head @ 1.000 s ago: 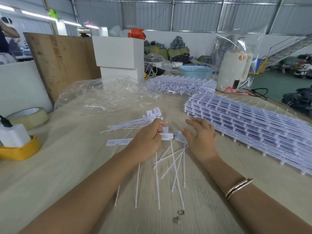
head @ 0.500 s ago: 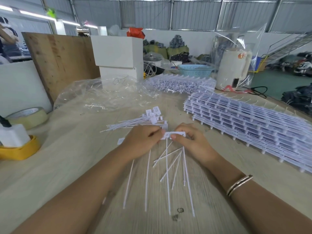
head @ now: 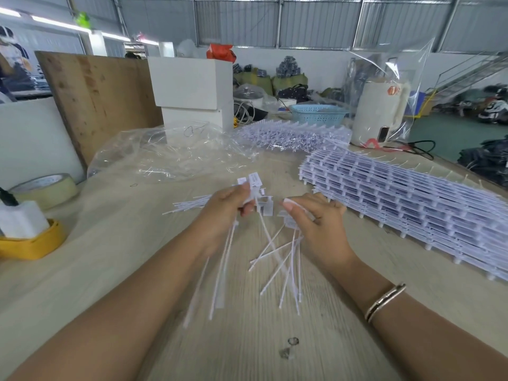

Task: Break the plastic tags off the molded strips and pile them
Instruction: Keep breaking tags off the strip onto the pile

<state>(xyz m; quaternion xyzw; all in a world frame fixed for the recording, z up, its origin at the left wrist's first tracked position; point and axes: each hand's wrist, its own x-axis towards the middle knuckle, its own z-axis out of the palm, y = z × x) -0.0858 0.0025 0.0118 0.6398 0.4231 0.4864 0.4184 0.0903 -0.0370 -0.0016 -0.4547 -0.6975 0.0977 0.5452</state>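
Observation:
My left hand (head: pixel 229 213) grips a few white plastic tags (head: pixel 220 276) by their flat heads, their thin tails hanging down toward the table. My right hand (head: pixel 316 224) holds another small bunch of tags (head: pixel 291 254), tails fanned out below it. Both hands are lifted just above the wooden table (head: pixel 82 270). Behind my left hand lies a pile of separated tags (head: pixel 189 206). A thick stack of molded strips (head: pixel 412 202) lies to the right, and a second heap of strips (head: pixel 294 137) sits further back.
Crumpled clear plastic bag (head: pixel 170 152) lies behind the pile. A tape roll (head: pixel 45 188) and a yellow dispenser (head: pixel 30 243) are at the left edge. White boxes (head: pixel 192 89), a blue basket (head: pixel 319 112) and a cream kettle (head: pixel 380 111) stand at the back.
Both hands have lifted off the table and drawn apart, each carrying tags. The bunch at my left hand now hangs by its heads, tails swinging down.

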